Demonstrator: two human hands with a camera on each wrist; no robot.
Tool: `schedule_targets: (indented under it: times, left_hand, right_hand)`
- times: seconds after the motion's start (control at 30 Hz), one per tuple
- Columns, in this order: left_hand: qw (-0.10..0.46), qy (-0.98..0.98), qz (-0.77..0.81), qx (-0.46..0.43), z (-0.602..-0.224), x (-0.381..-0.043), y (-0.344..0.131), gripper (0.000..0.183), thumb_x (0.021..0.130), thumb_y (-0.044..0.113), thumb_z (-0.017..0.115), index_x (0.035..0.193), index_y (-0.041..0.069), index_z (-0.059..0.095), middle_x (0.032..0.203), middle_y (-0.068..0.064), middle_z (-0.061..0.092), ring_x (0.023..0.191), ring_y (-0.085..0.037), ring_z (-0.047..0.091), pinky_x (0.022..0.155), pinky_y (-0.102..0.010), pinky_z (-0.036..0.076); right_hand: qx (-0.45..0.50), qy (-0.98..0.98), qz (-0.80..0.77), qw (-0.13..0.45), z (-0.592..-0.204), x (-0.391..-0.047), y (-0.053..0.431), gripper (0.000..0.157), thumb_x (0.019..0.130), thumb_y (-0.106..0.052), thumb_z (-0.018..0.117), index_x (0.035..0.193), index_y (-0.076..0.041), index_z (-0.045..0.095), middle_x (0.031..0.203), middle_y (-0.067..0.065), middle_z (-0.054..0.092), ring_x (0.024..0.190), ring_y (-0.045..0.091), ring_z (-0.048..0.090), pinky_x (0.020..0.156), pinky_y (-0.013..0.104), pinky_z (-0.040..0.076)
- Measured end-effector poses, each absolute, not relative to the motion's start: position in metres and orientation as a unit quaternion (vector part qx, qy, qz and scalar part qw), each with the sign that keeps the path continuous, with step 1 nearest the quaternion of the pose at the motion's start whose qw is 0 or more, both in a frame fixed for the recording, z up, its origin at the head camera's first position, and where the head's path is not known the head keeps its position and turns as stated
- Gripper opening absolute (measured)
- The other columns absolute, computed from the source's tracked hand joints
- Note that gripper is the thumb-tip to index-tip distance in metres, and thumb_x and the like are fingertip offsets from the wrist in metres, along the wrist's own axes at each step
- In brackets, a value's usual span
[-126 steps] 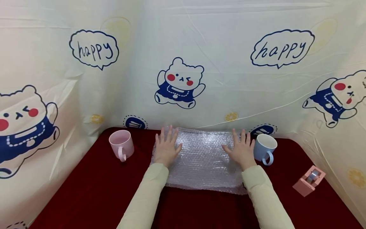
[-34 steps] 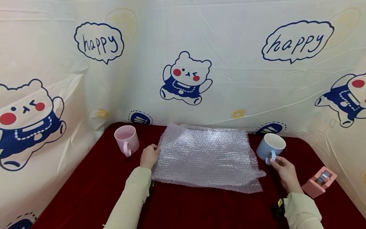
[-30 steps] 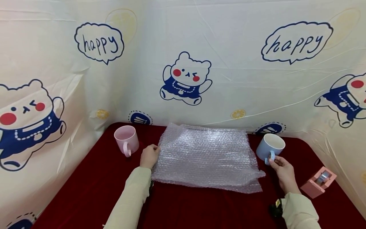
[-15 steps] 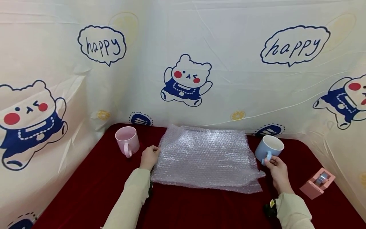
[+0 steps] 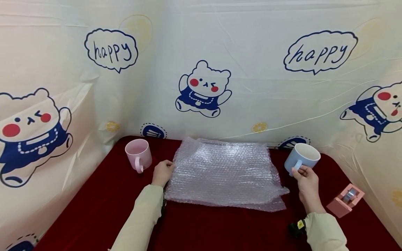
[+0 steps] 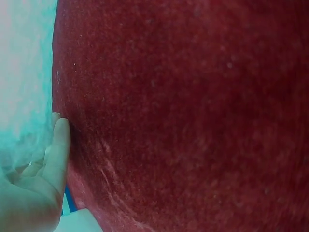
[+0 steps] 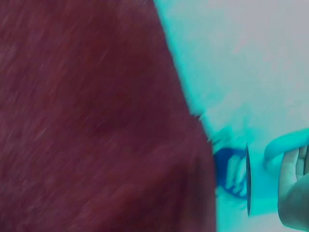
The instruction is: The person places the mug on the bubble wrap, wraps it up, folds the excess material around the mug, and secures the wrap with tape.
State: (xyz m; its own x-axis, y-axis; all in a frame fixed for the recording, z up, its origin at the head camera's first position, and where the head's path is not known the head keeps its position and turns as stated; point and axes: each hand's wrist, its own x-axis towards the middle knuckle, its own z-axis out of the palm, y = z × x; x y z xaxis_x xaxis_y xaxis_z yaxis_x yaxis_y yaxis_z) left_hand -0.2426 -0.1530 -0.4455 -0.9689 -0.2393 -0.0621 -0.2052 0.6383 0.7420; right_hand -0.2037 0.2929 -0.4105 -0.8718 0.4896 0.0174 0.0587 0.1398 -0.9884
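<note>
My right hand (image 5: 308,186) grips the handle of a light blue mug (image 5: 298,158) with a white inside, at the right of the red table. In the right wrist view the mug (image 7: 263,188) shows against the curtain, its base apparently off the cloth. A sheet of clear bubble wrap (image 5: 223,174) lies flat in the middle of the table, layered at its lower right corner. At its left edge, my left hand (image 5: 162,172) pinches the wrap with curled fingers; the fingertips are partly hidden. In the left wrist view the left hand (image 6: 36,193) is beside the pale wrap.
A pink mug (image 5: 138,157) stands on the far left of the red cloth (image 5: 103,202), handle towards me. A pink tape dispenser (image 5: 345,200) with a roll of tape sits near the right edge. A printed curtain (image 5: 251,87) encloses the table's back and sides.
Both hands have left the top of the bubble wrap. The left has gone to its left edge; the right has taken the blue mug's handle and moved the mug slightly up and right.
</note>
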Motion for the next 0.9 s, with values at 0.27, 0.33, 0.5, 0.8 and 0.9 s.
schedule_targets:
  times: [0.27, 0.33, 0.5, 0.8, 0.9]
  left_hand:
    - [0.019, -0.905, -0.409, 0.116, -0.446, -0.242, -0.155, 0.026, 0.095, 0.016, 0.056, 0.11, -0.004, 0.064, 0.104, -0.022, 0.068, 0.091, -0.029, 0.063, 0.08, -0.041, 0.05]
    - [0.019, -0.905, -0.41, 0.114, -0.446, -0.242, -0.155, 0.026, 0.095, 0.016, 0.056, 0.11, -0.004, 0.064, 0.103, -0.022, 0.068, 0.09, -0.029, 0.063, 0.078, -0.041, 0.05]
    - [0.017, -0.906, -0.41, 0.108, -0.448, -0.244, -0.156, 0.027, 0.095, 0.016, 0.056, 0.109, -0.005, 0.064, 0.102, -0.022, 0.068, 0.09, -0.03, 0.063, 0.08, -0.042, 0.05]
    - [0.009, -0.906, -0.412, 0.097, -0.457, -0.246, -0.158, 0.027, 0.095, 0.017, 0.055, 0.109, -0.005, 0.063, 0.103, -0.022, 0.068, 0.091, -0.03, 0.063, 0.08, -0.042, 0.05]
    - [0.007, -0.905, -0.414, 0.095, -0.458, -0.246, -0.158, 0.027, 0.096, 0.017, 0.055, 0.109, -0.005, 0.063, 0.104, -0.022, 0.067, 0.091, -0.03, 0.063, 0.08, -0.042, 0.05]
  right_hand:
    - [-0.126, -0.655, 0.702, 0.249, -0.373, -0.198, 0.24, 0.026, 0.085, 0.012, 0.06, 0.082, -0.013, 0.056, 0.067, -0.014, 0.057, 0.063, -0.004, 0.055, 0.061, 0.007, 0.046]
    - [-0.107, -0.656, 0.701, 0.259, -0.368, -0.196, 0.223, 0.028, 0.084, 0.014, 0.06, 0.081, -0.014, 0.057, 0.067, -0.014, 0.058, 0.064, -0.004, 0.055, 0.061, 0.007, 0.046]
    - [-0.09, -0.671, 0.691, 0.252, -0.371, -0.196, 0.185, 0.023, 0.083, 0.014, 0.062, 0.084, -0.009, 0.057, 0.069, -0.017, 0.057, 0.067, -0.005, 0.055, 0.063, 0.008, 0.045]
    - [-0.097, -0.666, 0.711, 0.203, -0.396, -0.208, 0.13, 0.014, 0.081, 0.013, 0.064, 0.091, 0.007, 0.056, 0.072, -0.011, 0.055, 0.067, -0.004, 0.054, 0.063, 0.009, 0.045]
    - [-0.102, -0.664, 0.716, 0.189, -0.402, -0.212, 0.116, 0.016, 0.079, 0.013, 0.066, 0.091, 0.009, 0.056, 0.072, -0.009, 0.056, 0.067, -0.002, 0.054, 0.063, 0.01, 0.046]
